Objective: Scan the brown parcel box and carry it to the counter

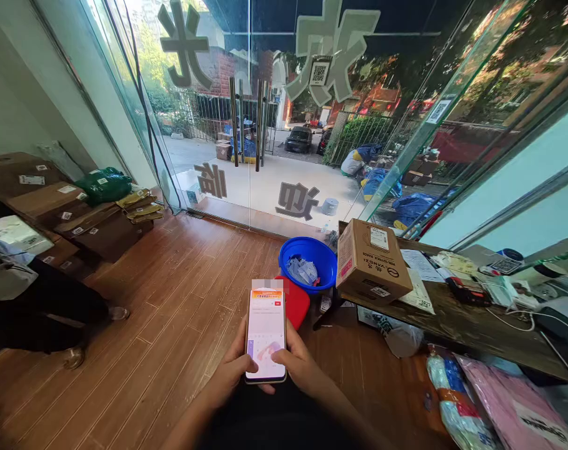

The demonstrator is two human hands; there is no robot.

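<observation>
A smartphone [266, 328] is held upright in front of me between both hands, its screen lit. Along the phone's left edge my left hand [234, 359] is closed round it, thumb on the lower part of the screen. My right hand [298, 359] grips the opposite edge, its thumb also over the lower screen. The display has an orange band at the top, a small red button and what looks like a keyboard below; the text is too small to read. Just behind the phone is a red stool [297, 306], partly hidden by it.
A blue basin [284, 265] holds crumpled plastic. On the right, a desk [471, 319] bears a cardboard box [372, 259], papers and cables; bagged parcels [518, 400] lie below. Glass doors [249, 125] stand ahead. Stacked boxes [103, 228] and a person [35, 300] are at left.
</observation>
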